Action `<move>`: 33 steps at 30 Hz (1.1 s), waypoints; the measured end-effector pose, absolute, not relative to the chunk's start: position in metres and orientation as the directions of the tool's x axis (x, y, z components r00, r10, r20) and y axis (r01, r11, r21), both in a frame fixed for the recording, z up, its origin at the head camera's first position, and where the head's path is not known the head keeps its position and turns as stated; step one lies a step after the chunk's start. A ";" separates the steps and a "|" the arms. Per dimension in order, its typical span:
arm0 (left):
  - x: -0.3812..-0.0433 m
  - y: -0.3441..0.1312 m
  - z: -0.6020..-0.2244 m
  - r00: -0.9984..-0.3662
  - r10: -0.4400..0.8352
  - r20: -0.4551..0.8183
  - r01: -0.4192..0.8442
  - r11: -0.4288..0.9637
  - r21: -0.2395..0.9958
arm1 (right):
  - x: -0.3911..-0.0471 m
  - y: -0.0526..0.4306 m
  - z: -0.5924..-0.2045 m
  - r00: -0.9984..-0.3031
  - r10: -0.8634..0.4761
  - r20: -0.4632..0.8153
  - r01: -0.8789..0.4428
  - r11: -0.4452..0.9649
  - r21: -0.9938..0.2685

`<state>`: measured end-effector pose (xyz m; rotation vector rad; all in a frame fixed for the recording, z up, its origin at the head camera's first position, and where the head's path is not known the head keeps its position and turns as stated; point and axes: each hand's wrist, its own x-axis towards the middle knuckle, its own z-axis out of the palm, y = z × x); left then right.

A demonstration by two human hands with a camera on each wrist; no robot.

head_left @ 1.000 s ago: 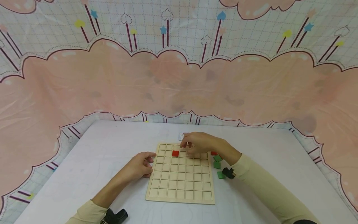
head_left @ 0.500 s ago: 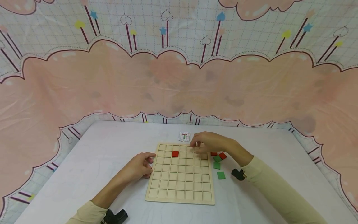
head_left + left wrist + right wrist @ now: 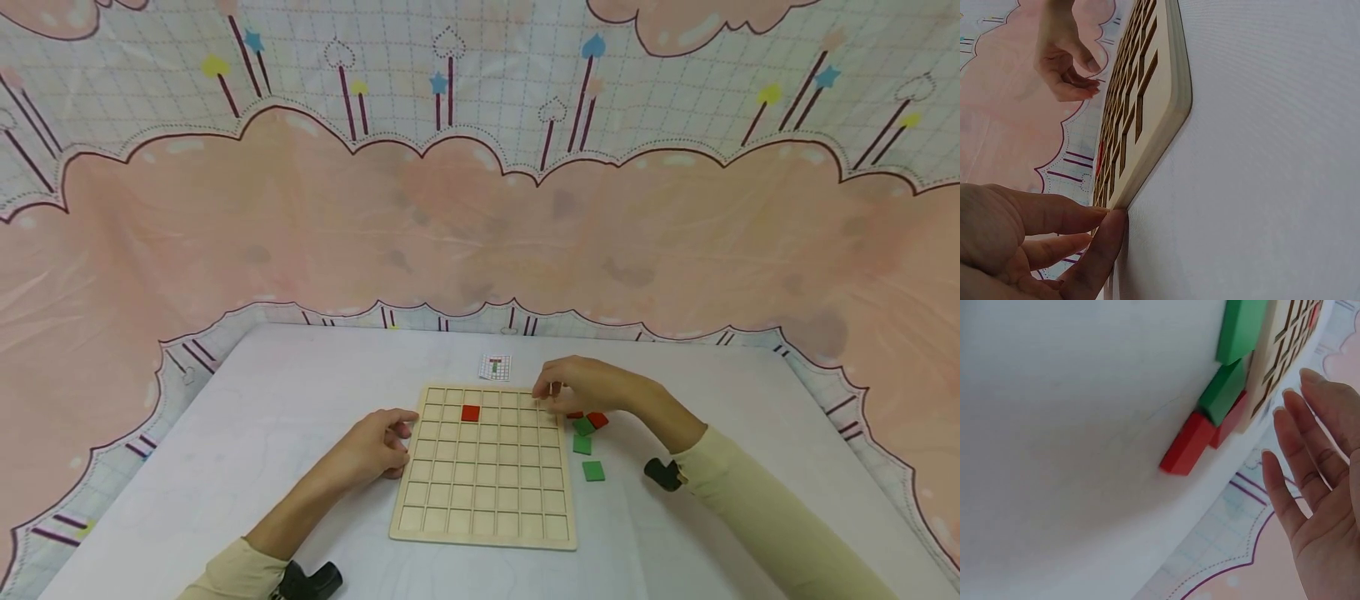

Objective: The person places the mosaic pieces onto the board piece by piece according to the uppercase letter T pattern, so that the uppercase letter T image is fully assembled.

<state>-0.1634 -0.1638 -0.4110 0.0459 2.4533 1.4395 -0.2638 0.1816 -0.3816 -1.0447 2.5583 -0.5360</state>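
A square wooden grid board (image 3: pixel 480 543) lies flat on the table, with one red tile (image 3: pixel 470 413) set in a cell of its second row. Thumb and fingertips of my left hand (image 3: pixel 375 446) hold the board's left edge; the left wrist view shows them right at the rim. Over the far right corner hovers my right hand (image 3: pixel 588 383), its fingers loosely bent; in the right wrist view nothing is between them. Beside the board's right edge, below that hand, lie a red tile (image 3: pixel 597 420), another partly hidden red one, and three green tiles (image 3: pixel 582 444).
A small card (image 3: pixel 495 367) printed with a grid and a red and green T-shaped pattern lies just beyond the board's far edge. White cloth covers the table (image 3: pixel 300 367). A patterned curtain (image 3: pixel 480 233) hangs behind it and along both sides.
My right hand has moved right, from above the board's top middle to its far right corner, uncovering the card and a red tile. My left hand and the board stay put.
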 end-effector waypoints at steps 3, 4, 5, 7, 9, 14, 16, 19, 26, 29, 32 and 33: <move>-0.164 -0.164 -0.411 -0.956 0.165 -0.243 -0.132 0.498 0.857 | -0.263 0.187 -0.383 -0.683 -0.715 -0.150 -0.595 0.664 -0.453; -0.164 -0.164 -0.412 -0.956 0.166 -0.242 -0.130 0.500 0.856 | -0.263 0.189 -0.383 -0.683 -0.714 -0.150 -0.595 0.664 -0.452; -0.164 -0.164 -0.412 -0.956 0.166 -0.243 -0.131 0.498 0.857 | -0.263 0.190 -0.383 -0.683 -0.716 -0.148 -0.596 0.662 -0.455; -0.164 -0.164 -0.412 -0.956 0.167 -0.243 -0.132 0.496 0.858 | -0.262 0.193 -0.384 -0.682 -0.717 -0.146 -0.595 0.660 -0.459; -0.164 -0.164 -0.411 -0.955 0.173 -0.241 -0.127 0.496 0.859 | -0.262 0.196 -0.384 -0.685 -0.713 -0.148 -0.590 0.663 -0.461; -0.163 -0.164 -0.410 -0.955 0.187 -0.231 -0.111 0.498 0.860 | -0.261 0.201 -0.385 -0.692 -0.706 -0.149 -0.583 0.669 -0.462; -0.162 -0.164 -0.410 -0.955 0.189 -0.227 -0.105 0.500 0.860 | -0.261 0.203 -0.386 -0.695 -0.703 -0.152 -0.579 0.672 -0.462; -0.162 -0.164 -0.410 -0.957 0.186 -0.224 -0.104 0.499 0.860 | -0.261 0.205 -0.387 -0.702 -0.694 -0.160 -0.572 0.683 -0.454; -0.163 -0.165 -0.412 -0.956 0.178 -0.233 -0.117 0.498 0.859 | -0.261 0.211 -0.390 -0.726 -0.662 -0.185 -0.548 0.720 -0.426; -0.164 -0.165 -0.413 -0.957 0.174 -0.231 -0.117 0.499 0.859 | -0.261 0.213 -0.391 -0.736 -0.649 -0.194 -0.533 0.731 -0.426; -0.164 -0.165 -0.414 -0.958 0.180 -0.223 -0.105 0.502 0.858 | -0.261 0.214 -0.393 -0.743 -0.638 -0.203 -0.520 0.740 -0.426; -0.165 -0.165 -0.414 -0.958 0.183 -0.220 -0.101 0.504 0.858 | -0.261 0.214 -0.393 -0.745 -0.635 -0.205 -0.516 0.743 -0.426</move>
